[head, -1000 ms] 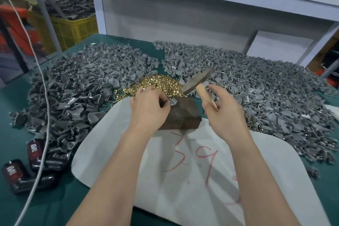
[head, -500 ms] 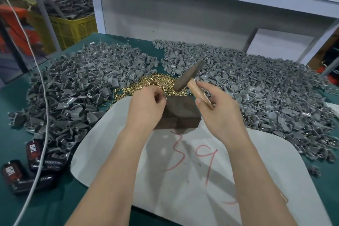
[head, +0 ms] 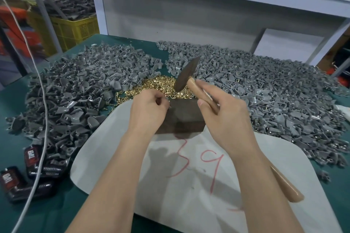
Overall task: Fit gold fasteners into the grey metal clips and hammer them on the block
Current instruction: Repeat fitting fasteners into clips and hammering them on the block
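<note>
Left hand (head: 149, 108): fingers curled in a narrow pinch at the block's far-left corner. The piece is hidden under them; I take it for a clip, since one showed there a second ago.
Right hand (head: 225, 119): wrapped round the hammer's wooden handle, close behind the head.
Hammer (head: 186, 75): head raised above the gold fasteners (head: 157, 84), tilted up and away. Over the last second it has drifted left, toward the pinching hand, without dropping.
Block (head: 183, 119): dark, on the white sheet (head: 189, 185), between the two hands, in the same place as before.
Grey clips (head: 79, 89): heaps left and right of the fasteners.
Reading: a windup, not a blow. The piece is likely seated and steadied, and the strike seems next.
Risk: fingertips sit close to where the head should land.
</note>
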